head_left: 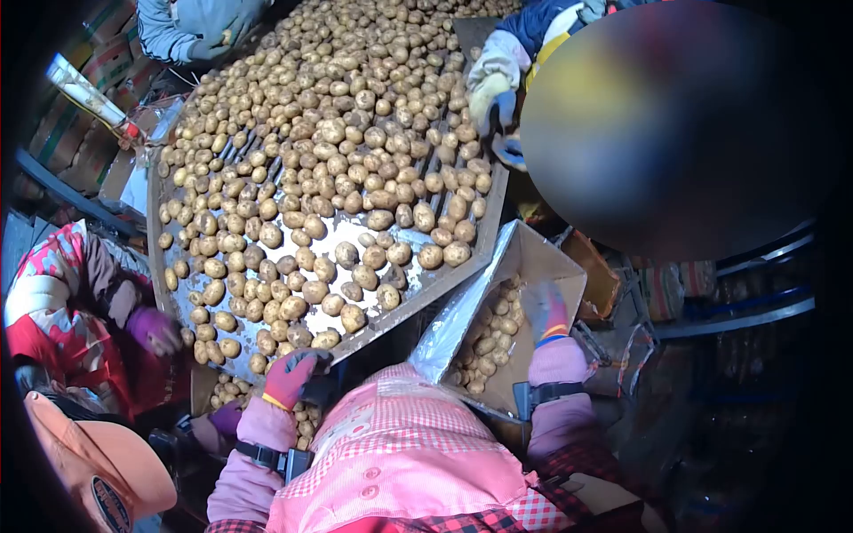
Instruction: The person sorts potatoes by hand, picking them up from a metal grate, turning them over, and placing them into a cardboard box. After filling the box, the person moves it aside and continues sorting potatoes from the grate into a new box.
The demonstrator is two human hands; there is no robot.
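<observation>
My left hand (296,375), in a pink and grey glove, is at the front edge of the potato table (418,300). Its fingers are curled, and I cannot tell what is inside them. Close to it lie potatoes (326,338) on the tabletop, and more potatoes in a box below show beside my wrist. My right hand (546,313), gloved too, is over the right side of a cardboard box (562,258) lined with clear plastic. Motion smears its fingers. Inside that box is a heap of potatoes (489,346).
A person at the left has a purple-gloved hand (154,330) by the table's edge. Someone wearing an orange cap (107,453) is at the lower left. Two more people work at the far side, one with a gloved hand (508,133). Metal rails (746,318) run along the right.
</observation>
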